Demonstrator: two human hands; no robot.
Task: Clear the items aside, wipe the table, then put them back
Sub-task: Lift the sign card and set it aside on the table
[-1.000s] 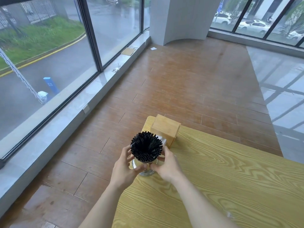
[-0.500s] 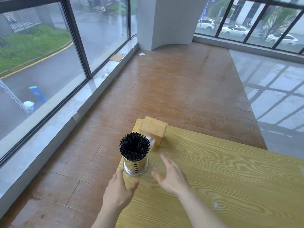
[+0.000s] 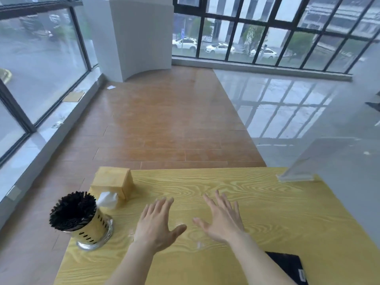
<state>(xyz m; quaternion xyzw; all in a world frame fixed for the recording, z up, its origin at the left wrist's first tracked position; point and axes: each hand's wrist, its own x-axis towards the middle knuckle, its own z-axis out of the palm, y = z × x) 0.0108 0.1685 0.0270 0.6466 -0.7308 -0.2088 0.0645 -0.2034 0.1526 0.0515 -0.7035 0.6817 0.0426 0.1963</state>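
We've let go of the straw jar point(image 3: 85, 223) — it now stands at nine o'clock. Left hand point(image 3: 156, 225) and right hand point(image 3: 221, 221) hover spread, empty — wiping seems next.

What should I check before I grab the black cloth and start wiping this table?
1. Both hands free: left hand and right hand open and empty. Ok.
2. Straw holder set aside at the left table edge, upright. Ok.
3. Tissue box at the far left corner. Ok.
4. Clear sign stand stands at the far right edge. Not ok.
5. Black cloth within reach near the right forearm. Ok.
6. Middle of table bare. Ok.
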